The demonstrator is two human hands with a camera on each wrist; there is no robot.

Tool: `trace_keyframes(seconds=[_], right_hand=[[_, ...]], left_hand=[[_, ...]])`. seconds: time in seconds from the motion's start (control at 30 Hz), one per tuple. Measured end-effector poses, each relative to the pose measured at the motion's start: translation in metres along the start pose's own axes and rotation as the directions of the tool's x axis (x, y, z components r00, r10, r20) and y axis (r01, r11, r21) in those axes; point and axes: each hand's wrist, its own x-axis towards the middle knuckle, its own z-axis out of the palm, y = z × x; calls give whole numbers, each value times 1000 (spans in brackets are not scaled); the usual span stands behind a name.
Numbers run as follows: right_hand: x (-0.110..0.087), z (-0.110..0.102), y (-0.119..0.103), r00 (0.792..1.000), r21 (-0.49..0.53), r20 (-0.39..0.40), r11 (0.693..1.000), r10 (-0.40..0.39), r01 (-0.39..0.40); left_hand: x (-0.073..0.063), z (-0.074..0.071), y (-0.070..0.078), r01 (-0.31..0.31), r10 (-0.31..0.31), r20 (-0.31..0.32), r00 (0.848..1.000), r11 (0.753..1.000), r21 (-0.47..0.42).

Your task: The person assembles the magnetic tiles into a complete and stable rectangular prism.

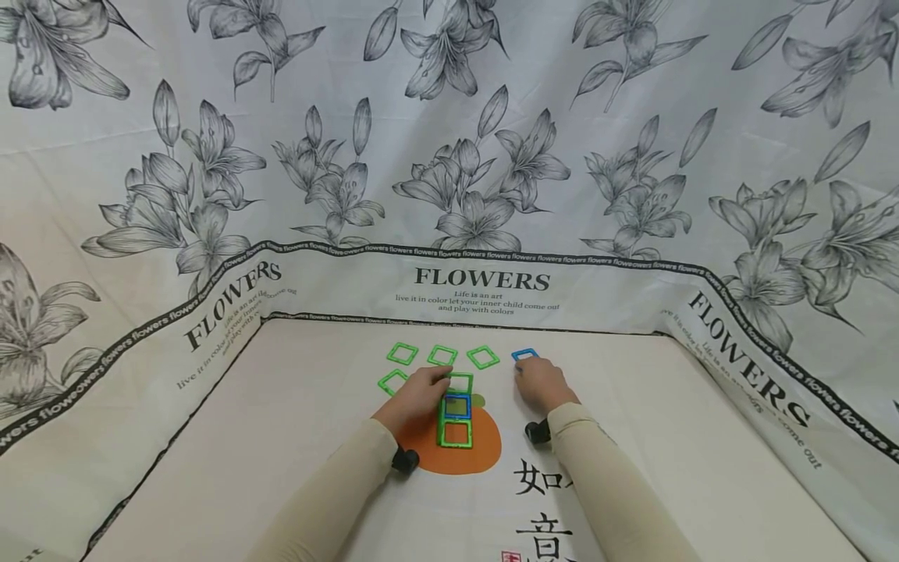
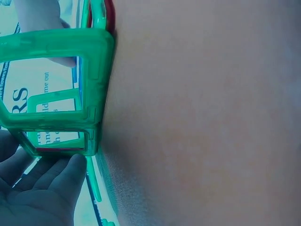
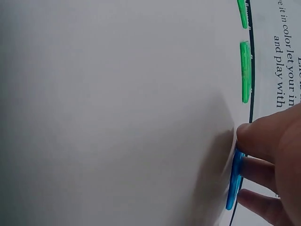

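On the orange printed shape stands a small structure of joined magnetic tiles (image 1: 456, 446), green square frames with a blue one (image 1: 458, 395) between them. Beside its left side is my left hand (image 1: 414, 400). In the left wrist view its fingertips (image 2: 77, 165) touch the green tiles (image 2: 51, 43), fingers fairly straight; the thumb's hold is hidden. Farther right and forward, my right hand (image 1: 544, 385) pinches a blue square tile (image 1: 521, 353). The right wrist view has the blue tile (image 3: 233, 183) nearly edge-on, low over the white tablecloth, between thumb and fingers.
Loose green square tiles lie in a row beyond the structure: one left (image 1: 403, 343), one in the middle (image 1: 442, 346), one right (image 1: 483, 368). Another green tile (image 1: 396, 372) lies just beyond the left hand. Flower-printed cloth (image 1: 449, 195) rises behind and at both sides.
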Motion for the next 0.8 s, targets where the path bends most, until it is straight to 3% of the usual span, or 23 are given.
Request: trace_keyframes(seconds=[0.17,0.8], right_hand=[[-2,-4,0,997,-60,-52,996,-65,61],[-6,-2,0,984,-64,-166,997,-58,48]], left_hand=[[1,1,0,4,-4,-6,1000,1000,4],[-1,0,1,-7,7,-8,1000,1000,-5]])
